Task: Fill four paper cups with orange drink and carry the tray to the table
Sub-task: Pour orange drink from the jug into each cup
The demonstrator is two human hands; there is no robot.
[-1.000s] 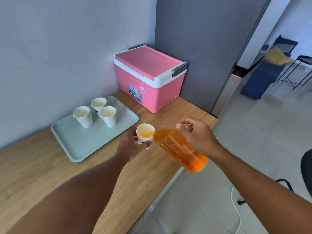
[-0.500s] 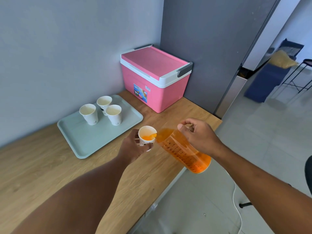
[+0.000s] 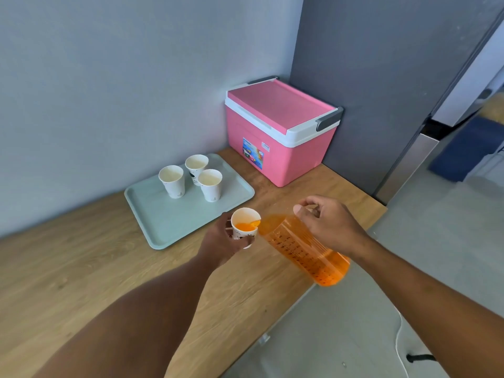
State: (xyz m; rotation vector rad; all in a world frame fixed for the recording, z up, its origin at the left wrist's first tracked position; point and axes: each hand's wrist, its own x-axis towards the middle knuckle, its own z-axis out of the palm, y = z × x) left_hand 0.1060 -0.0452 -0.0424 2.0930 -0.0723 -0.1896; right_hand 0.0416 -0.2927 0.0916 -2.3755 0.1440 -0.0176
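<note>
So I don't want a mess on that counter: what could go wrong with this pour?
The left hand holds the paper cup in the air, so a wobble could spill drink on the wooden counter. The right hand tips the pitcher steeply; the small cup could overflow.

At my one o'clock, a pink cooler box (image 3: 281,137) with a white rim, grey handles and closed lid stands on the wooden counter (image 3: 81,274), against the grey panel (image 3: 381,77). At five o'clock, I note a white cable (image 3: 398,339) on the grey floor (image 3: 354,323).
</note>
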